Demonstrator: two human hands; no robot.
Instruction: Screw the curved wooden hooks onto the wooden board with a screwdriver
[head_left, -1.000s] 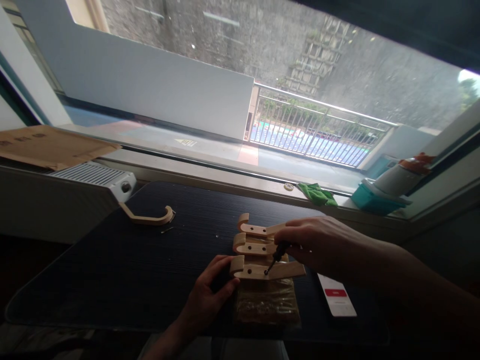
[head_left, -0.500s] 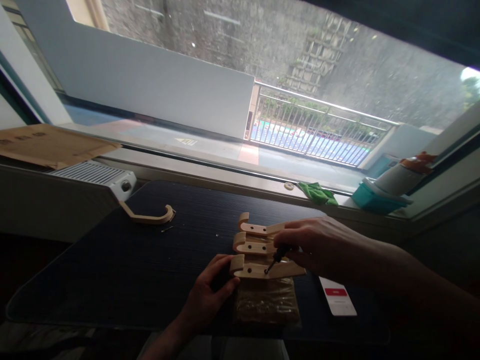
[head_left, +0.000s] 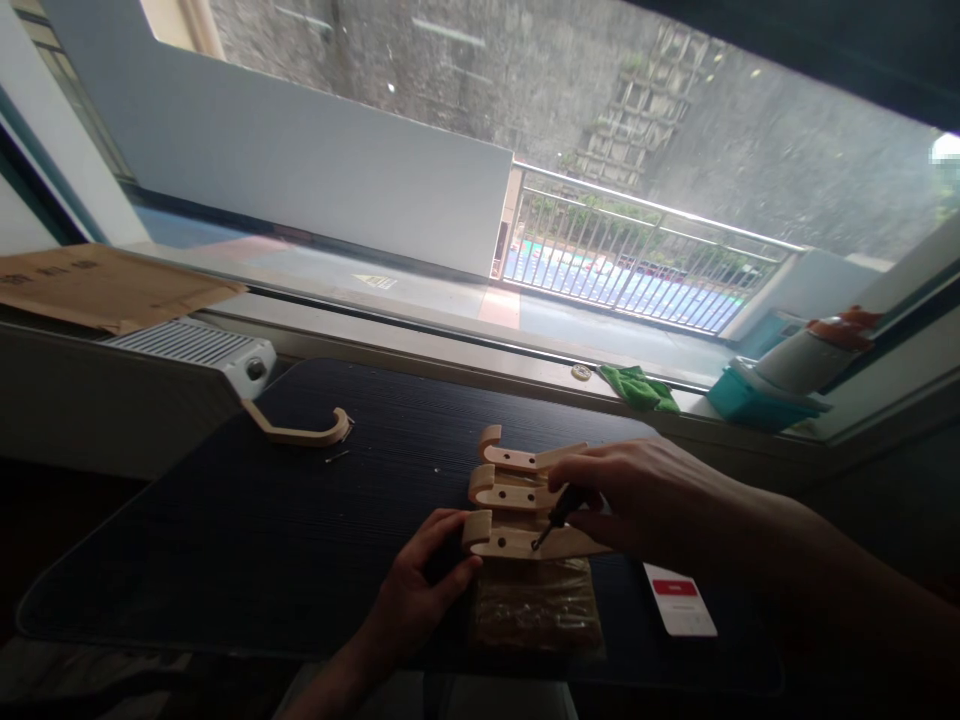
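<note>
Altogether four wooden hooks are in view: three side by side on one tape-wrapped block (head_left: 538, 608), and a lone hook (head_left: 304, 437) well apart at the bench's left. Of the three, the nearest hook (head_left: 514, 544) sits at the block, near the front edge of the bench (head_left: 225, 520), its long axis running left to right, curl to the left and straight arm to the right; the middle hook (head_left: 511, 496) and far hook (head_left: 517, 460) point much the same way. Each of these three shows two dark holes. The left hand (head_left: 420, 578) grips the nearest hook's curled end between thumb and fingers. The right hand (head_left: 649, 490) clasps one screwdriver (head_left: 559, 515), tilted, its tip down at that hook's right-hand hole, and covers part of the straight arms. One phone (head_left: 681, 605) lies to the right, its upper end partly hidden by the right arm. Beside the lone hook is a small screw (head_left: 337, 456). Behind, on the windowsill, are one tape roll (head_left: 581, 372), one green cloth (head_left: 637, 388) and one teal box (head_left: 757, 395).
</note>
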